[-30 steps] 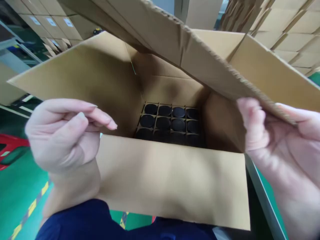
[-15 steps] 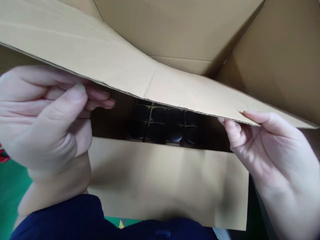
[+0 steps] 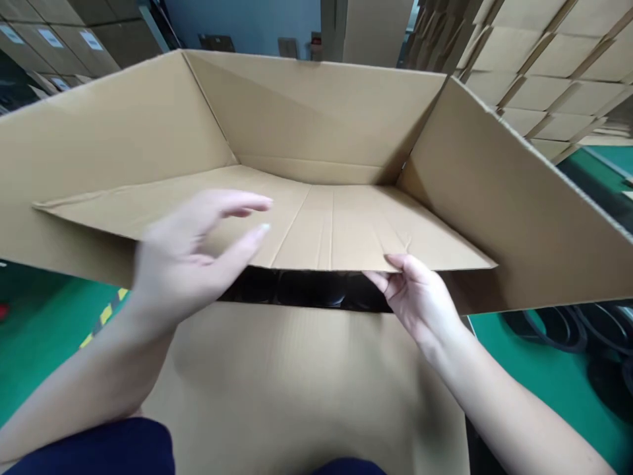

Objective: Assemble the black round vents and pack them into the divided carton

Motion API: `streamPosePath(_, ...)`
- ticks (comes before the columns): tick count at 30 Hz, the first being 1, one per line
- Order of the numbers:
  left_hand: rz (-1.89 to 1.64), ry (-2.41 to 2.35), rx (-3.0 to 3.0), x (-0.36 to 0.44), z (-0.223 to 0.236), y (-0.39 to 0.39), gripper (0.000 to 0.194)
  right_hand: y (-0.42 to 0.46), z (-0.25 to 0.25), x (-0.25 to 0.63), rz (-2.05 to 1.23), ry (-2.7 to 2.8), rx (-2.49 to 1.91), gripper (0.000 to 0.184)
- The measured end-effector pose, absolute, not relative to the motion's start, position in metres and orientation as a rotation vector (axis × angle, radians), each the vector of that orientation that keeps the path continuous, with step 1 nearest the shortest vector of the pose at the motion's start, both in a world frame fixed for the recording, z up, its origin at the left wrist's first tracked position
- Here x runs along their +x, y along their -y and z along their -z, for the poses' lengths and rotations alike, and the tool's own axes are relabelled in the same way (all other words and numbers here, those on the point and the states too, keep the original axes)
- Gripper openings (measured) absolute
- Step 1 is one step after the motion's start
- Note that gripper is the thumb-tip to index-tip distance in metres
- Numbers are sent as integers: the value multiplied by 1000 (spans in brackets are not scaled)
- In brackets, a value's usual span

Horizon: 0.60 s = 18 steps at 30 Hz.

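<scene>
A large open cardboard box [image 3: 316, 112] stands before me with its side flaps spread outward. Inside it lies a cardboard sheet [image 3: 341, 218] with creases down its middle. My right hand [image 3: 415, 297] pinches the near edge of this sheet between thumb and fingers. Above the sheet's left part hangs my left hand [image 3: 198, 251], slightly blurred, thumb and fingers apart with nothing between them. Dark round-topped items [image 3: 306, 288] show through the gap under the sheet's near edge; most of them are hidden. The near flap [image 3: 306, 376] hangs down toward my body.
Stacked cartons with labels [image 3: 54, 39] stand at the back left. Flattened or stacked cardboard [image 3: 554, 72] rises at the back right. Black ring-shaped objects [image 3: 558, 330] lie on the green floor [image 3: 524, 389] at right. Yellow-black tape [image 3: 103, 316] marks the floor at left.
The sheet has gone down and away from me, covering more of the dark items. My left hand has moved off its edge, over the sheet. The view now takes in more of the room.
</scene>
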<state>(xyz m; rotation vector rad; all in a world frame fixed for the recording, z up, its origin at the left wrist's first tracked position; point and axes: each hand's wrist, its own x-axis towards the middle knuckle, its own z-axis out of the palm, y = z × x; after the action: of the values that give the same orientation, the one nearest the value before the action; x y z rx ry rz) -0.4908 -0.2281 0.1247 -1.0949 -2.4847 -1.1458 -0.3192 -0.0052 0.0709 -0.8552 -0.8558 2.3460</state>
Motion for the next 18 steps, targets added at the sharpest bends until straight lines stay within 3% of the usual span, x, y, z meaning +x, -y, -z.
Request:
streamPosePath(4,613,2909,-1727,-514,-104,196,73,18,-59,-299,-2579,911,-924,22)
streamPosePath(7,163,3104,-1974,-527,-71,171,89,32,-57,-276,-2874,1293,-777,46)
streamPosePath(9,-17,3179,-2006,-531,-47,156,93,38,-56,-260,-2929,1618,-603,53)
streamPosePath(15,-235,3337,-1739,-553,14,123,127,37,-53,-213,-2554,2267,-380,48)
streamPosePath(18,-279,3339,-1714,-565,32,114,133,31,-52,-188,-2397,2396,-369,44)
